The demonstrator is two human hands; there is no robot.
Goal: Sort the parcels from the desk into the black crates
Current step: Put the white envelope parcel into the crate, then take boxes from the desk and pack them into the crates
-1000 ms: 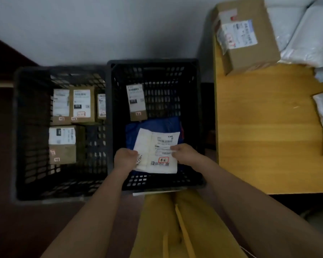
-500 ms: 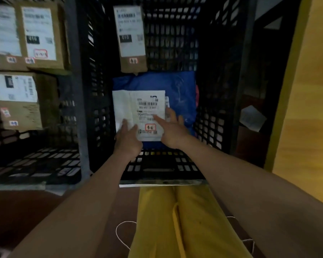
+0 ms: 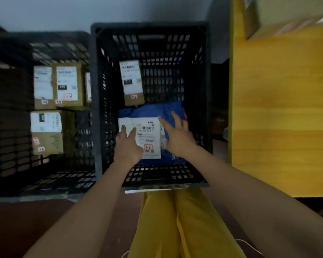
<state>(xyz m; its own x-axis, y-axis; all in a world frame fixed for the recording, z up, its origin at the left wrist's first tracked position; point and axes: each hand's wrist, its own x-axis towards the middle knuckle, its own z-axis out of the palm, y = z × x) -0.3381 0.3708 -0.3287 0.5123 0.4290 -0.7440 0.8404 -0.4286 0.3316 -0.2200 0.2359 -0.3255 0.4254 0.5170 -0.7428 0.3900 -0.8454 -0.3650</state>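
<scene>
A white parcel bag (image 3: 148, 138) with a printed label lies on a blue parcel bag (image 3: 151, 110) inside the right black crate (image 3: 149, 30). My left hand (image 3: 128, 146) hovers over the white bag's left edge with straight fingers. My right hand (image 3: 177, 135) is spread open over its right edge and the blue bag. Whether either hand touches the bag I cannot tell. A narrow cardboard box (image 3: 131, 82) stands at the back of this crate. The left black crate (image 3: 13, 127) holds several labelled cardboard boxes (image 3: 47, 131).
The yellow wooden desk (image 3: 282, 112) runs along the right, with a cardboard box (image 3: 280, 13) at its far end. My yellow trousers (image 3: 175, 224) fill the bottom centre. Dark floor lies in front of the crates.
Both hands gripped the white bag above the right crate, lowered it onto the blue bag and let go. The fingers are now spread, and the view has pulled back from the crate.
</scene>
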